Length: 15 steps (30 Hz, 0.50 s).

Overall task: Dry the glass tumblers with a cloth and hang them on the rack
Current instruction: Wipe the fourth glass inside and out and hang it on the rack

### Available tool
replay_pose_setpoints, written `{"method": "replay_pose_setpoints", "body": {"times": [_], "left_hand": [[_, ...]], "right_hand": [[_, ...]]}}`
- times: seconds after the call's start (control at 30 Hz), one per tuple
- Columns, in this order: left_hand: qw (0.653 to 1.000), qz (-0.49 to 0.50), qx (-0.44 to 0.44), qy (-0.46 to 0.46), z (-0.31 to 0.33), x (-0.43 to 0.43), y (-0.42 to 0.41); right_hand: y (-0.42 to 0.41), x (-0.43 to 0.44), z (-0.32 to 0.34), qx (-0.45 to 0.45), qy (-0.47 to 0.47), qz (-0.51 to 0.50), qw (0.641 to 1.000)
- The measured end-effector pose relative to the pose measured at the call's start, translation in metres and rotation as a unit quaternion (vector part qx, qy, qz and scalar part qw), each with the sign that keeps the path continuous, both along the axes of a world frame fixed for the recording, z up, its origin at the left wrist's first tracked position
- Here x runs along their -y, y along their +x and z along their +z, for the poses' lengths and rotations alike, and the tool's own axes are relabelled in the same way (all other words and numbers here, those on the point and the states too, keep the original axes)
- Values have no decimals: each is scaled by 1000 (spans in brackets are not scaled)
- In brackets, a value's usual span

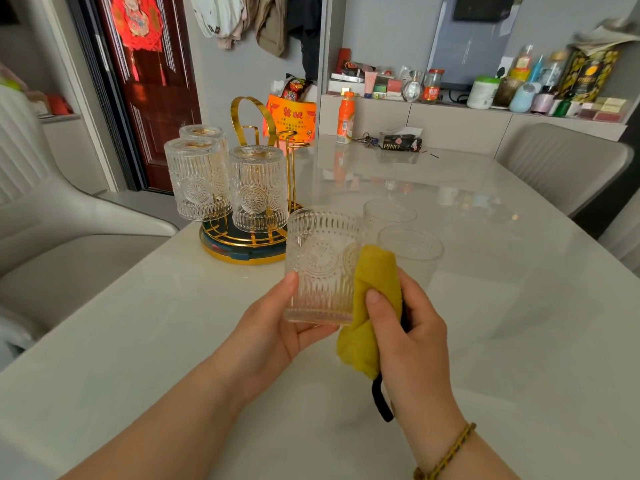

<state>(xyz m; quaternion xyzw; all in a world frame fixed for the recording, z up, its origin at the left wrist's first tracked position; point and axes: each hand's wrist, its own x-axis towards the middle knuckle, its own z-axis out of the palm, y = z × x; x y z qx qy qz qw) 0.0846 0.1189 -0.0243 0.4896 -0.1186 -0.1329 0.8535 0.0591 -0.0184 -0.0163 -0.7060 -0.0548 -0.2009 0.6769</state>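
Above a glossy white bench flanked by grey chairs, the left grip clasps a tumbler and the right grip clutches a yellow cloth against it.

At twelve o'clock on the table stands an orange bottle, with keys and a tissue pack at its three o'clock.
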Motion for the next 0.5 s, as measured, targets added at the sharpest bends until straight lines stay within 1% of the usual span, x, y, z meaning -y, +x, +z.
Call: {"method": "replay_pose_setpoints", "body": {"times": [0.1, 0.23, 0.3, 0.37, 0.43, 0.5], "left_hand": [[1000, 4, -16, 12, -1, 1, 0], [996, 9, 32, 81, -5, 0, -2], [997, 15, 38, 72, -5, -3, -2], [998, 40, 26, 50, -4, -3, -1], [997, 69, -3, 31, -3, -3, 2], [996, 79, -27, 29, -2, -4, 4]], "right_hand": [[-2, -6, -2, 35, -48, -12, 998], [-4, -8, -5, 72, -113, -11, 991], [-3, -8, -6, 84, -120, -12, 989], [-2, -9, -9, 97, -136, -8, 986], [-1, -11, -12, 123, -175, 0, 977], [-2, -13, -14, 155, -217, -3, 964]]}}
